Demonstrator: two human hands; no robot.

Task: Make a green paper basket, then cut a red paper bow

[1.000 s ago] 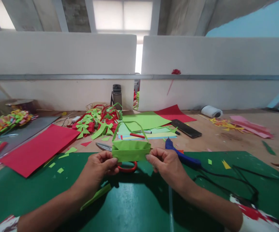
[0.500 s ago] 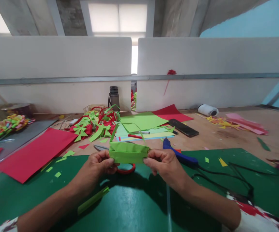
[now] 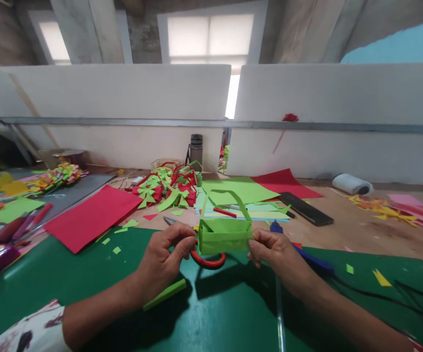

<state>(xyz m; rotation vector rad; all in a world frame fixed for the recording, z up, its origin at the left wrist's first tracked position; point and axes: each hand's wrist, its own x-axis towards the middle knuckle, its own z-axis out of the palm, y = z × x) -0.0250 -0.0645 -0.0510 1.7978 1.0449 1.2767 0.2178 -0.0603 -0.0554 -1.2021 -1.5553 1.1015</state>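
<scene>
A small light-green paper basket (image 3: 224,235) with a thin arched handle is held just above the dark green mat (image 3: 86,264). My left hand (image 3: 165,256) pinches its left end with closed fingers. Its right end is pinched by my right hand (image 3: 275,252). The basket's box now stands open and square. Red-handled scissors (image 3: 207,261) lie on the mat right under the basket, partly hidden by it. A blue glue gun (image 3: 308,256) rests behind my right hand, its black cord trailing right.
A red sheet (image 3: 92,215) lies left. A heap of green and red paper bows (image 3: 167,188) and green and red sheets (image 3: 240,188) sit beyond. A black phone (image 3: 304,208), a bottle (image 3: 196,145), a white roll (image 3: 352,184), a green strip (image 3: 165,293) are around.
My hands have drawn closer together and the flat green paper has opened into a narrower, boxier basket. The camera has turned to the left.
</scene>
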